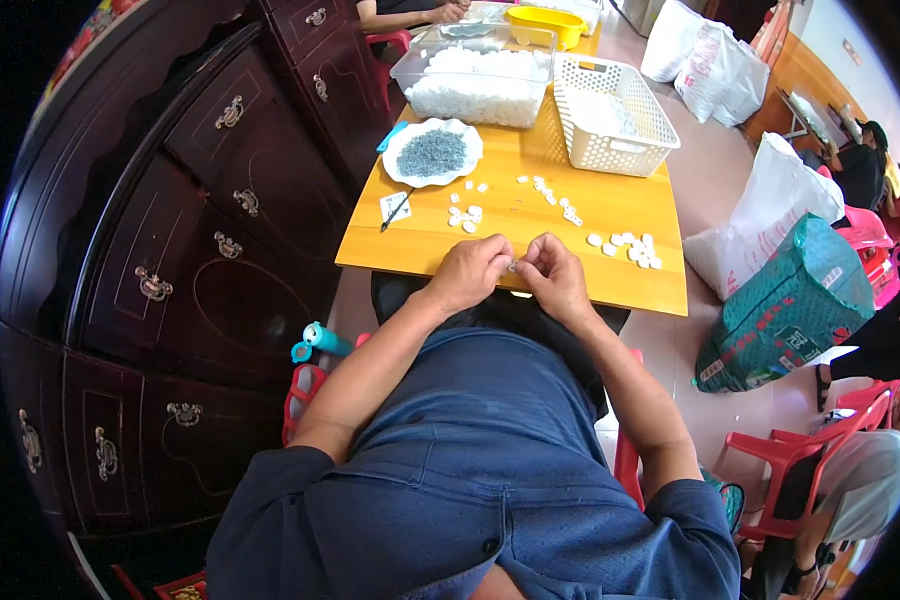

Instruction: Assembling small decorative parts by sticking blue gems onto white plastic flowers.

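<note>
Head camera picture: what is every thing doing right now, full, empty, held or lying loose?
Left hand: pinched on a tiny white piece.
Right hand: pinched on the same piece.
Small white plastic pieces: lying loose on the table.
White scalloped plate: holding grey bits.
Clear plastic tub: part full of white pieces.
White lattice basket: nearly empty.

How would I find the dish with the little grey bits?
Look at the yellow wooden table in front of the person. Near its far left corner sits a white scalloped dish, beside the clear plastic bin. It alone holds a heap of grey pieces; everything else nearby is white.
</note>
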Demonstrator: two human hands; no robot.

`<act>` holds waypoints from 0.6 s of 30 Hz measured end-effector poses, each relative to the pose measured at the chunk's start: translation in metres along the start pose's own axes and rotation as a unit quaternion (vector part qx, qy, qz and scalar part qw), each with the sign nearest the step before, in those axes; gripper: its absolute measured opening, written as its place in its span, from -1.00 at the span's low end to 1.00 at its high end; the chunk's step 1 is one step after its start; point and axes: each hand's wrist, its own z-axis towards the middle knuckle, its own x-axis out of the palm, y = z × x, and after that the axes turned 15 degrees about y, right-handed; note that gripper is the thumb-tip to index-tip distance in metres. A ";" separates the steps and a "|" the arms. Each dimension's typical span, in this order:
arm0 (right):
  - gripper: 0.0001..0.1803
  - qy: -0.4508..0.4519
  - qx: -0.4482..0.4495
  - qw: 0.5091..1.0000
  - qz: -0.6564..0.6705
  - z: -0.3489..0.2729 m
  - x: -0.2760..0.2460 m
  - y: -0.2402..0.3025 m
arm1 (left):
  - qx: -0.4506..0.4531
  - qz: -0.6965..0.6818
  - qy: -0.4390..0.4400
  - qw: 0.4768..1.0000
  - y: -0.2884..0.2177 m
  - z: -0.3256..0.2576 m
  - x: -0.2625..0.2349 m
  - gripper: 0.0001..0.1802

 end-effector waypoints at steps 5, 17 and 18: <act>-0.80 0.005 0.011 1.000 0.026 -0.001 0.001 0.002 | -0.002 -0.019 0.000 1.000 -0.003 0.000 -0.001 -0.87; -0.79 0.013 0.029 0.998 0.056 0.001 -0.003 0.010 | -0.029 -0.095 -0.005 0.995 0.002 -0.002 -0.017 -0.83; -0.79 0.011 0.030 0.997 0.074 0.001 -0.003 0.010 | -0.025 -0.097 -0.026 0.995 0.009 -0.002 -0.020 -0.82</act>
